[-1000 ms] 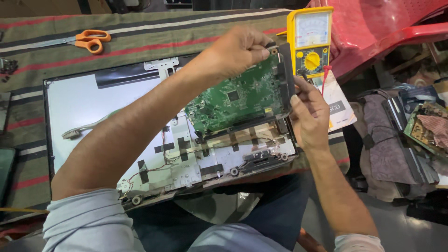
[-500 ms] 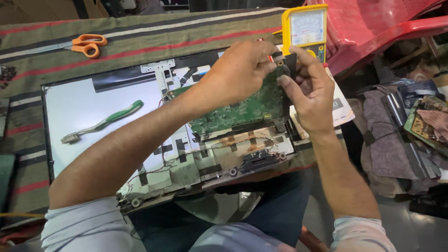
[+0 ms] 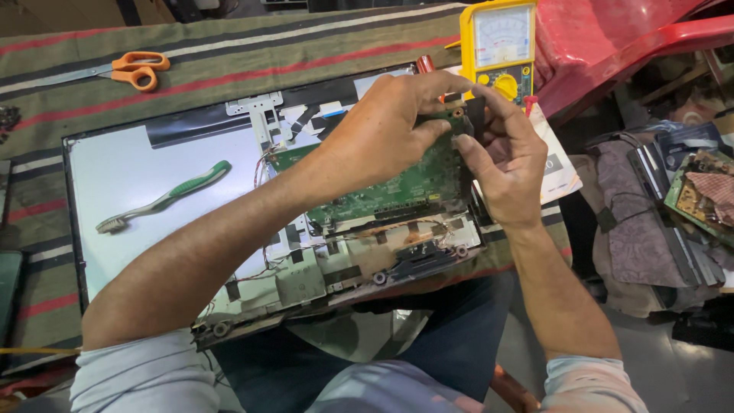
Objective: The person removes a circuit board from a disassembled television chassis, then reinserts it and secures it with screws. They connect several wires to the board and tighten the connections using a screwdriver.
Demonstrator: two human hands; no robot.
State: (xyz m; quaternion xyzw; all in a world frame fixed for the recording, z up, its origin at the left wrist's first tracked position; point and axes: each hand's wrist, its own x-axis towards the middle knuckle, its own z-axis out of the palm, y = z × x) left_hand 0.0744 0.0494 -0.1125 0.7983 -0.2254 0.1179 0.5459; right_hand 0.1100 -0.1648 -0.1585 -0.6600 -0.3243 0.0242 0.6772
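**Both hands on the board's far corner**

My left hand and right hand meet at the upper right corner of the green board, fingers pinched narrow on its edge. The board is tilted up over the open back of the panel, which lies on the striped bench cloth. Below the board sit taped wires and metal brackets. A green toothbrush rests on the panel, well left of my hands. A yellow meter stands just beyond my fingers; orange scissors lie at the far left.
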